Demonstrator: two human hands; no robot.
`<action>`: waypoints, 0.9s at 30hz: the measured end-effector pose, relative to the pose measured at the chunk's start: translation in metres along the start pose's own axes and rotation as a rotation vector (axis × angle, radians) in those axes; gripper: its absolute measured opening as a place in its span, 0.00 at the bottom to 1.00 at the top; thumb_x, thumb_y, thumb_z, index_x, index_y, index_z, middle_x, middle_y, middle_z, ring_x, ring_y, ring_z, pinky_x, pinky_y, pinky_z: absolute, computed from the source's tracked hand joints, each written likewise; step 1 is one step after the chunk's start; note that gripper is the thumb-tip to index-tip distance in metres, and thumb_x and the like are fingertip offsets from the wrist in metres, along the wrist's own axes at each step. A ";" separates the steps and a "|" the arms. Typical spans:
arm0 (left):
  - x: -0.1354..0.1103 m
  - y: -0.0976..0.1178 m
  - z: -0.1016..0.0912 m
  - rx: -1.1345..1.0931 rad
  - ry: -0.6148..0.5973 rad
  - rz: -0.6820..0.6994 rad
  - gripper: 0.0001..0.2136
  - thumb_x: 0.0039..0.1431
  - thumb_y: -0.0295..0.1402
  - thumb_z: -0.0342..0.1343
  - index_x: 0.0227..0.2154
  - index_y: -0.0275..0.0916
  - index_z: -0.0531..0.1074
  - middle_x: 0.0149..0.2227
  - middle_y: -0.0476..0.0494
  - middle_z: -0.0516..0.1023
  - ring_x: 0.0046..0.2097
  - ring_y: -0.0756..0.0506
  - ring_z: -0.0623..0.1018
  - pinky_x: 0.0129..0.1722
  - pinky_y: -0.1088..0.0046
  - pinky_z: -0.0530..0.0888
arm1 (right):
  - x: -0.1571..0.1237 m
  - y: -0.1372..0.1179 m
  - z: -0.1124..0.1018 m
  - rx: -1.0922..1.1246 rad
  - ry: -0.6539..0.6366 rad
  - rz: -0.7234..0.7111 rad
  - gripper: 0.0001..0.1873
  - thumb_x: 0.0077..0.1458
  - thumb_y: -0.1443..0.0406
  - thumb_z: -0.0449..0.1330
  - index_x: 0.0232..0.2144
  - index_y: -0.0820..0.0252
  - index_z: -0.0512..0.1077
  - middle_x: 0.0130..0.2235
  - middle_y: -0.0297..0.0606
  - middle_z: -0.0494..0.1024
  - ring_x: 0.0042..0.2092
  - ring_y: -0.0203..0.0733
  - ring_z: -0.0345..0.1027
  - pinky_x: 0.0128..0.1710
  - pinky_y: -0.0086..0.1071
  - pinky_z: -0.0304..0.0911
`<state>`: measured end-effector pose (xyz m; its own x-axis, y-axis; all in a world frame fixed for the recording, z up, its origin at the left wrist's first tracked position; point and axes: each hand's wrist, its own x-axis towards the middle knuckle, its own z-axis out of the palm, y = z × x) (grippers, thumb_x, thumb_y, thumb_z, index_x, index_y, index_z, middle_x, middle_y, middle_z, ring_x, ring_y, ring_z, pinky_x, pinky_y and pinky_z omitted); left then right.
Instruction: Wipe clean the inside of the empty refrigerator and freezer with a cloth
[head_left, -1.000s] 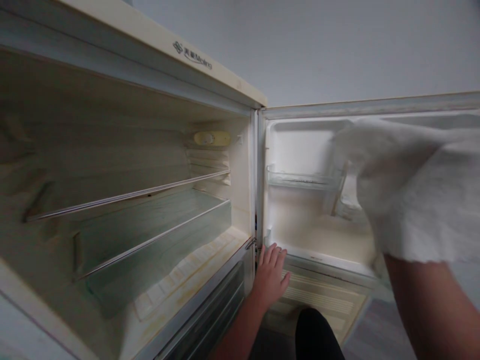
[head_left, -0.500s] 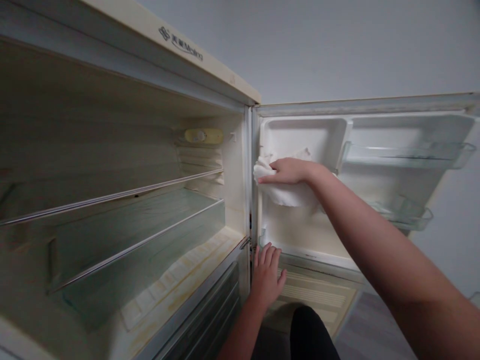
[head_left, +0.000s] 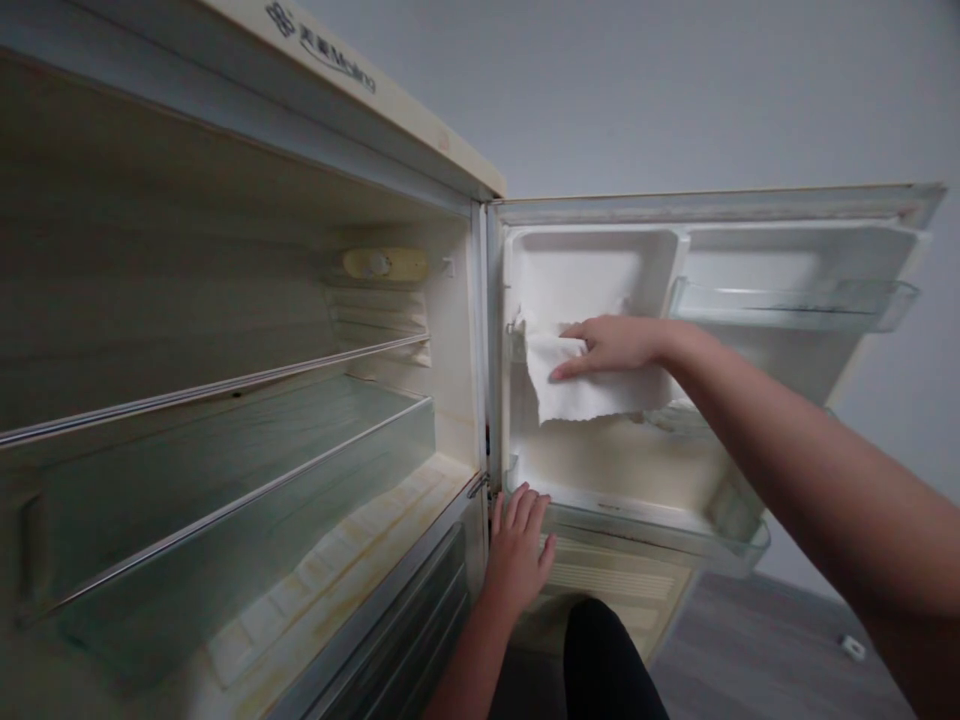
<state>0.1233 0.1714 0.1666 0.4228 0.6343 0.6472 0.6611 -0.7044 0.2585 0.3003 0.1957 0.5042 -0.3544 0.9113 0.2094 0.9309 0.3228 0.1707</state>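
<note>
A white cloth point(head_left: 570, 390) with ragged edges is held in my right hand point(head_left: 615, 345), against the inner side of the open fridge door point(head_left: 577, 265). The thumb lies over the cloth and the other fingers are partly tucked behind it. Below, my left hand point(head_left: 517, 555) has its fingers stretched out at the lower door bin point(head_left: 645, 525), close to the hinge side, and holds nothing. The cloth partly covers the middle of the door lining.
To the left stands the open fridge compartment point(head_left: 454, 390) with a glass shelf point(head_left: 225, 388), a clear drawer point(head_left: 247, 490) and a yellow lamp cover point(head_left: 386, 264). A clear upper door bin point(head_left: 795, 303) juts out at right. My dark-clad knee point(head_left: 607, 660) is below.
My right hand has shifted slightly right relative to the door, and the bunched cloth now hangs flatter and more spread out. My left hand stays in place. The view has shifted slightly.
</note>
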 end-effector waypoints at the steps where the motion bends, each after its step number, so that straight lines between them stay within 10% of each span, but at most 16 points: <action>1: 0.000 0.000 0.000 -0.005 0.002 0.000 0.24 0.60 0.29 0.54 0.60 0.41 0.63 0.61 0.40 0.71 0.68 0.37 0.62 0.69 0.44 0.55 | -0.001 0.000 0.001 -0.014 -0.009 0.019 0.45 0.51 0.36 0.60 0.60 0.61 0.70 0.56 0.50 0.76 0.54 0.57 0.73 0.51 0.40 0.67; 10: 0.003 -0.005 -0.001 -0.034 0.026 -0.022 0.23 0.60 0.29 0.54 0.59 0.41 0.63 0.60 0.39 0.70 0.68 0.38 0.61 0.69 0.48 0.56 | 0.006 -0.007 -0.002 -0.032 -0.084 0.008 0.36 0.54 0.42 0.61 0.54 0.61 0.74 0.49 0.50 0.80 0.48 0.55 0.76 0.42 0.38 0.67; 27: -0.002 0.011 0.008 -0.016 0.040 -0.013 0.26 0.58 0.30 0.56 0.60 0.41 0.62 0.61 0.37 0.70 0.67 0.36 0.62 0.68 0.43 0.56 | 0.023 -0.029 0.002 0.043 -0.015 -0.035 0.45 0.51 0.40 0.62 0.63 0.61 0.67 0.61 0.49 0.72 0.59 0.59 0.68 0.57 0.44 0.63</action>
<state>0.1346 0.1653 0.1623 0.3888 0.6304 0.6719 0.6560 -0.7015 0.2786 0.2652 0.2079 0.5022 -0.3862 0.9028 0.1893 0.9209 0.3654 0.1358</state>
